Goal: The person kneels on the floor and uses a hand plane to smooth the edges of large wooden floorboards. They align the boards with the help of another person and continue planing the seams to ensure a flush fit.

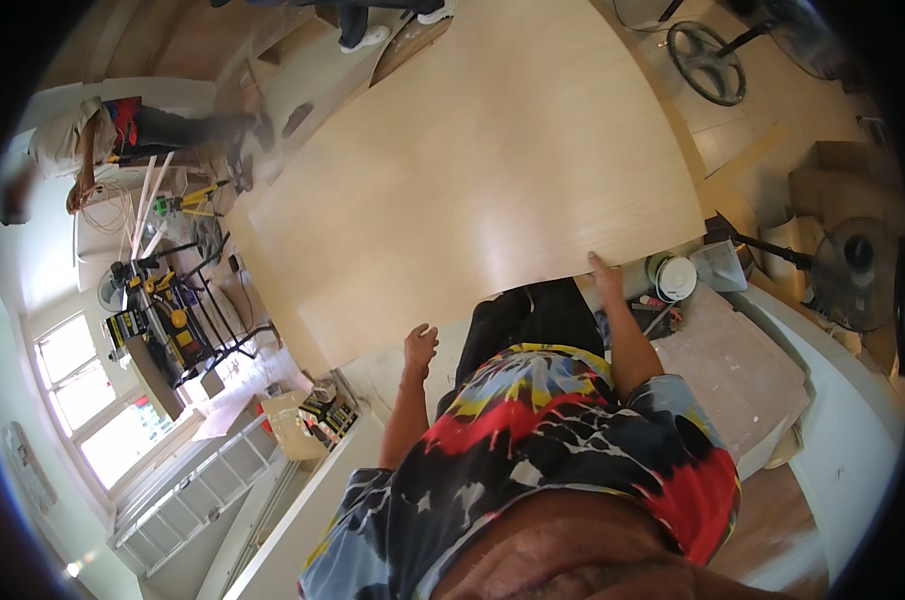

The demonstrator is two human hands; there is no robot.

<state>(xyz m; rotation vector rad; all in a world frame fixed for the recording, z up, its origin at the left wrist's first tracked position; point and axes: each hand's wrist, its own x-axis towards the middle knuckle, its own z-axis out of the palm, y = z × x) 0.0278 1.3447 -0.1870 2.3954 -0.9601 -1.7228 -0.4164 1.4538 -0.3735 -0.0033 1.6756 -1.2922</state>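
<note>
A large pale wood-grain sheet (473, 160), like plywood, spreads in front of me, its near edge running across my waist. My right hand (605, 278) grips that near edge toward the right, thumb on the top face and fingers hidden beneath. My left hand (422, 350) is by the same edge further left, its fingers loosely bent and apart, with nothing seen in it. Whether it touches the sheet is hard to tell.
Another person (103, 140) stands at the far left near coiled cable; someone's shoes (365, 39) show beyond the sheet. A table saw (178, 325) on a black stand and an aluminium ladder (198, 497) are left. A white-lidded bucket (676, 279) and floor fan (858, 262) stand right.
</note>
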